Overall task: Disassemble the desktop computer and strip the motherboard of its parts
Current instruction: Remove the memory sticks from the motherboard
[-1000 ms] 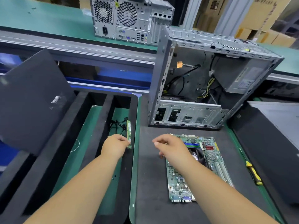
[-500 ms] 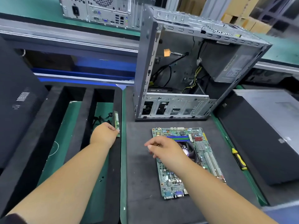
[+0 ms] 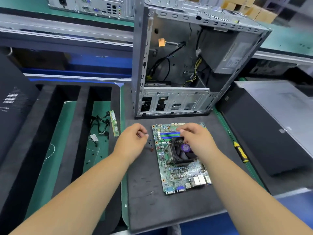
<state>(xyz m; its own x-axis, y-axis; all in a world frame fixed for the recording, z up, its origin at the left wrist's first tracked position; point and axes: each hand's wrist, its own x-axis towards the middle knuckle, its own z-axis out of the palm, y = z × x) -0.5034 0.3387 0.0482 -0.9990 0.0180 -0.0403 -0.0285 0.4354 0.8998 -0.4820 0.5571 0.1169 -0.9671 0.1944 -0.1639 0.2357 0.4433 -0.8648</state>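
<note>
Step in hand, by my read: stripping the green rectangular motherboard [image 3: 182, 168]. It's already out of the grey steel tower case [image 3: 191, 65], which stands open and upright behind it on the desk [image 3: 147, 206]. One green memory stick [image 3: 114, 123] lies in the right slot of the black foam sorting tray [image 3: 67, 150], beside a tangle of black cables [image 3: 100, 124].

Hands:
- right hand [image 3: 197, 139]: over the board's far end, fingers curled, fingertips down at the blue and black memory slots [image 3: 169, 135], just beyond the black finned CPU cooler with the purple-hubbed fan [image 3: 183, 152]. Can't tell whether it pinches anything.
- left hand [image 3: 131, 143]: off the board's left edge, above the dark mat, near the thin fan lead [image 3: 151, 145]. Fingers loosely curled; nothing visibly held.

Next move probably: free the slot latches, or go for the cooler. The cooler needs its lead unplugged and its fasteners loosened. The yellow-and-black screwdriver [image 3: 240, 152] lies on the desk to the right, well apart from both hands.

Board lies flat, port side towards the person.
</note>
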